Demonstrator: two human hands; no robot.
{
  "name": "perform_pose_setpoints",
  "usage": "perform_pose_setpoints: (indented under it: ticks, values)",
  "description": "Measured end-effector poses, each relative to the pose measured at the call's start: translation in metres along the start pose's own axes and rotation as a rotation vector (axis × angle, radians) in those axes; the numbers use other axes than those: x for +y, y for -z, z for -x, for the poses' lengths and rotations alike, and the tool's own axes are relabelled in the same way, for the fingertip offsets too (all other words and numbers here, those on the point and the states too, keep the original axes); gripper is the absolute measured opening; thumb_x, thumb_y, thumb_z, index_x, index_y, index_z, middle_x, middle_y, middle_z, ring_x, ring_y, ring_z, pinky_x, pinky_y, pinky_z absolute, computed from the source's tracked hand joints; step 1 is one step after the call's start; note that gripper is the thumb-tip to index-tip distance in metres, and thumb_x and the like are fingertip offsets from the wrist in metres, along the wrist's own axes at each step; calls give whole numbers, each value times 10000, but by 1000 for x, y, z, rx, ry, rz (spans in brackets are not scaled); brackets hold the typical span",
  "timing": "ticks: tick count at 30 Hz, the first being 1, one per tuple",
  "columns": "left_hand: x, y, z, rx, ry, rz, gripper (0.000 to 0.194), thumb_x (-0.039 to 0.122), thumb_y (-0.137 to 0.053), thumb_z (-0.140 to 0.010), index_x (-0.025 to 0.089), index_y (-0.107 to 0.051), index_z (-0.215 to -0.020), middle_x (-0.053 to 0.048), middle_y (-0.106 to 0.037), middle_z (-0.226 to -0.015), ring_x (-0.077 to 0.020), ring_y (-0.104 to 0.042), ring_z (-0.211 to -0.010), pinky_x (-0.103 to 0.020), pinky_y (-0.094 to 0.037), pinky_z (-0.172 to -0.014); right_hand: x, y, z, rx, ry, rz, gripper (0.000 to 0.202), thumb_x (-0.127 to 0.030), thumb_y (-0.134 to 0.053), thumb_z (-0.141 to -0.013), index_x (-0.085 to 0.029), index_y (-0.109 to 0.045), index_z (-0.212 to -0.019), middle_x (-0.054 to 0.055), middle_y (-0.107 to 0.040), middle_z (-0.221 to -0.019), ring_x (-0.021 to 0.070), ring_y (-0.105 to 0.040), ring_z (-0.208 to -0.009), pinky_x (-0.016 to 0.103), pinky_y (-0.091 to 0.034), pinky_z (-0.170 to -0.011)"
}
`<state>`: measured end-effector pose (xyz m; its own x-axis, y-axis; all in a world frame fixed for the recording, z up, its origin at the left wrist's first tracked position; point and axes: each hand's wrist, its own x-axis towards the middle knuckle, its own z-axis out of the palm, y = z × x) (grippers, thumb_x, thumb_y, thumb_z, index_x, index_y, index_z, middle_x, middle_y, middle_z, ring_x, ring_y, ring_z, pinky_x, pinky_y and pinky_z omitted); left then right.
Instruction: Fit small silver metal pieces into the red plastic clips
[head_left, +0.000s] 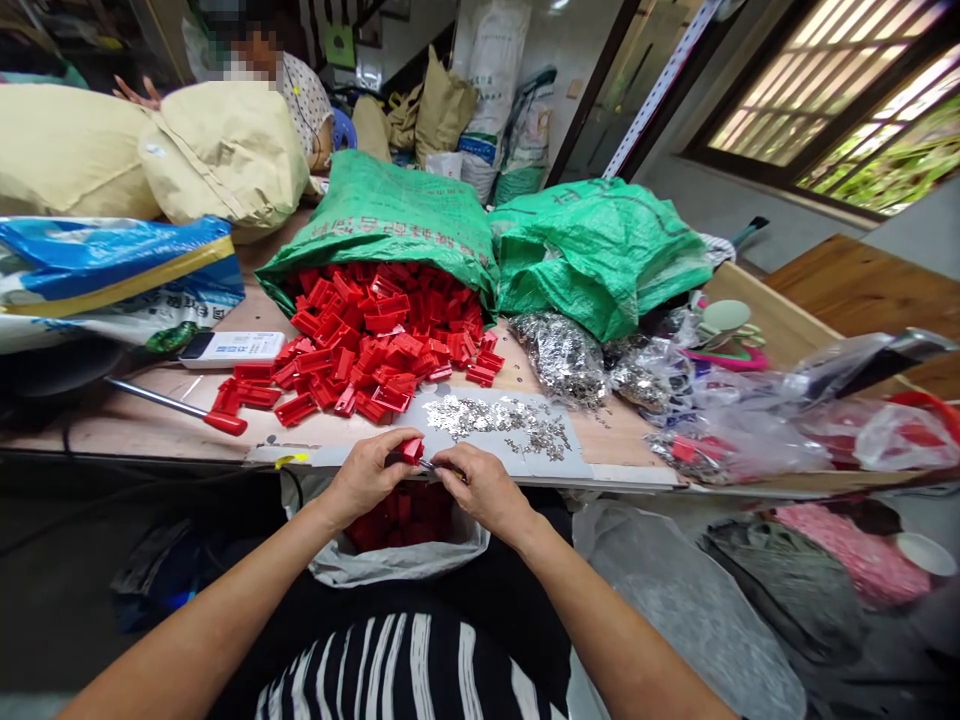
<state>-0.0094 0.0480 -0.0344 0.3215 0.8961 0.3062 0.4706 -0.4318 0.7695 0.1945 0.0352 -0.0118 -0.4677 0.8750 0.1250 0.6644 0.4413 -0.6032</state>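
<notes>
At the table's front edge, my left hand (367, 478) is closed on a small red plastic piece (412, 450). My right hand (484, 487) meets it from the other side, fingers pinched on a slim tool (427, 464) with a metal tip that touches or nearly touches the red piece. The tool's handle is mostly hidden, so its kind is unclear. Just beyond the hands, small shiny metal parts (487, 415) lie spread on a grey sheet (574, 455). Behind and to the left, a heap of similar red pieces (360, 340) spills from a green woven sack (405, 210). Below the hands, a white bag (345, 568) holds more red pieces.
Another green sack (600, 250) and clear bags of metal parts (562, 355) stand to the right. A red-tipped metal lever (172, 403) sticks out at left, near a white box (236, 348). Across the table, a person (304, 105) sits behind tan sacks (225, 150).
</notes>
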Motion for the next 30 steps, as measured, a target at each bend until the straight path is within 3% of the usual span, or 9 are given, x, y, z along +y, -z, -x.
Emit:
perform_pose_setpoints:
  ticks: [3,8,13,30]
  values:
    - [2,3,-2,-39,16,1,311,150,-638,-754,184,-620,-1063,-19,-715,-924,-161,-663,-834,-283,-512,-794,2,-1,-1,-14,13,4,166,-152,-561,-877,-192,-668,-998,50,-668,-914,157,-609,-863,260,-456,-783]
    - [1,5,-3,-74,20,9,318,146,-661,-742,183,-630,-1057,-24,-715,-930,-163,-655,-849,-281,-504,-805,5,-2,-3,-17,18,29,158,-153,-553,-883,-190,-669,-984,51,-666,-912,161,-614,-870,266,-467,-795]
    - [-4,2,-2,-60,13,44,387,146,-666,-748,206,-624,-1128,-35,-718,-1018,-175,-659,-926,-305,-498,-873,5,-3,-4,-40,32,59,170,-138,-551,-882,-202,-664,-992,48,-652,-940,158,-618,-884,261,-477,-798]
    - [-6,0,-2,-26,5,65,329,197,-688,-756,198,-644,-1082,-44,-730,-975,-188,-674,-901,-307,-516,-840,7,1,-3,-59,47,-16,200,-140,-522,-894,-207,-663,-1019,58,-644,-937,156,-613,-878,265,-488,-791]
